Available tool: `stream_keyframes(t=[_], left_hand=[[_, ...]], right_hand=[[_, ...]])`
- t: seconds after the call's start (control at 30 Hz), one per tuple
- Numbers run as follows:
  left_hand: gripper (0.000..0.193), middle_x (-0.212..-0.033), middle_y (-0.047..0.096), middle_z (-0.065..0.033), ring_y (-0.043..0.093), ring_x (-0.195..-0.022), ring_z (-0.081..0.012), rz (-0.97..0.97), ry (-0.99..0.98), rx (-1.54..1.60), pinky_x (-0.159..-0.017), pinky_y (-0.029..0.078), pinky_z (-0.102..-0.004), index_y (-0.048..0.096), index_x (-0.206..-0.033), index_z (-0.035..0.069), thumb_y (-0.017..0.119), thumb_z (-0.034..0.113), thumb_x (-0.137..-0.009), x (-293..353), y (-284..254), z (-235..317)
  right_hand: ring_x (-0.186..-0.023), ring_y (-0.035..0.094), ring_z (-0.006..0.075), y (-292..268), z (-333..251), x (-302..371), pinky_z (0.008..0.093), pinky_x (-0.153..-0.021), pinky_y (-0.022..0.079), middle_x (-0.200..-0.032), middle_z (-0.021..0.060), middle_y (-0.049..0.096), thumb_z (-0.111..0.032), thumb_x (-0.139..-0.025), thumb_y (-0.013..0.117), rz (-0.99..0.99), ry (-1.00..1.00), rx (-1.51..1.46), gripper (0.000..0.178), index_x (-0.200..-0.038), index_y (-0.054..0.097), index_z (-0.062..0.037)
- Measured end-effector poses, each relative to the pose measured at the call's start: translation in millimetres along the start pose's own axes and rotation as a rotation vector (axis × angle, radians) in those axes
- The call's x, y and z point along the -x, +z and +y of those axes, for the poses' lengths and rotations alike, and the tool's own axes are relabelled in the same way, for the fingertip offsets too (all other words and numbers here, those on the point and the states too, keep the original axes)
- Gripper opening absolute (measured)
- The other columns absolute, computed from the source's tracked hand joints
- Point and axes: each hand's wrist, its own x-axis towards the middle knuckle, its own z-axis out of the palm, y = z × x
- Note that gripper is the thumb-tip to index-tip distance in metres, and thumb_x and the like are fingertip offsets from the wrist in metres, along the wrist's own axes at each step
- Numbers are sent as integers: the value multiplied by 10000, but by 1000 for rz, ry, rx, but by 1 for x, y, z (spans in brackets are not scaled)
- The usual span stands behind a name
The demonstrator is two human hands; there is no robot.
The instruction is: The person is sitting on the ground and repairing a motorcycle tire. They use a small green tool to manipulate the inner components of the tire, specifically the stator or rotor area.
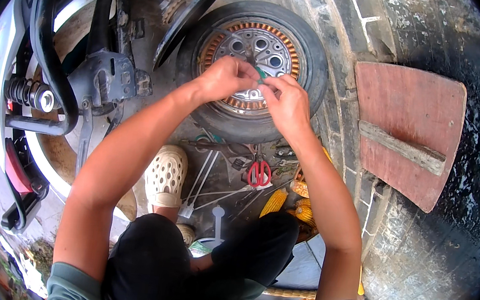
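Wheel (pixel 313 63) lying flat on floor (pixel 144 57), left hand (pixel 223 80) and right hand (pixel 288 101) meeting above it. Fingers of both hands pinched nearly closed on small green piece (pixel 262 74), its shape mostly hidden by fingertips. Piece sits over hub, inside ring of copper coils (pixel 293 54). Red-handled scissors (pixel 259 173) near tyre, yellow corn cobs (pixel 273 203) to right, pale clog (pixel 164 172) to left.
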Motion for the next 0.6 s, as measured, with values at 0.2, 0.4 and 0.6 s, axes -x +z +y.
stream_keyframes(t=[0.2, 0.4, 0.6], left_hand=[[190, -963, 692, -55, 652, -835, -112, 150, 102, -80, -760, 528, -287, 743, -1062, -40, 764, 99, -934, 4, 16, -10], [182, -1005, 679, -167, 689, -954, -338, 227, 232, -321, -864, 541, -399, 762, -1051, 32, 734, 132, -901, 10, 20, -7], [130, -961, 665, -133, 669, -933, -301, 241, 387, -433, -839, 531, -371, 759, -1048, 25, 713, 68, -934, 13, 22, -11]], right_hand=[[-788, 697, 312, 3, 2, -4, 424, -715, 543, -891, 116, 705, -161, -871, 756, 28, 35, -47, 126, -912, 771, -43], [-738, 698, 248, 1, 6, -3, 381, -693, 550, -852, 119, 707, -153, -855, 769, -7, 89, -216, 148, -907, 764, -14], [-749, 698, 207, -1, 9, 1, 334, -693, 544, -895, 123, 734, -143, -865, 779, -71, 182, -240, 178, -950, 765, 13]])
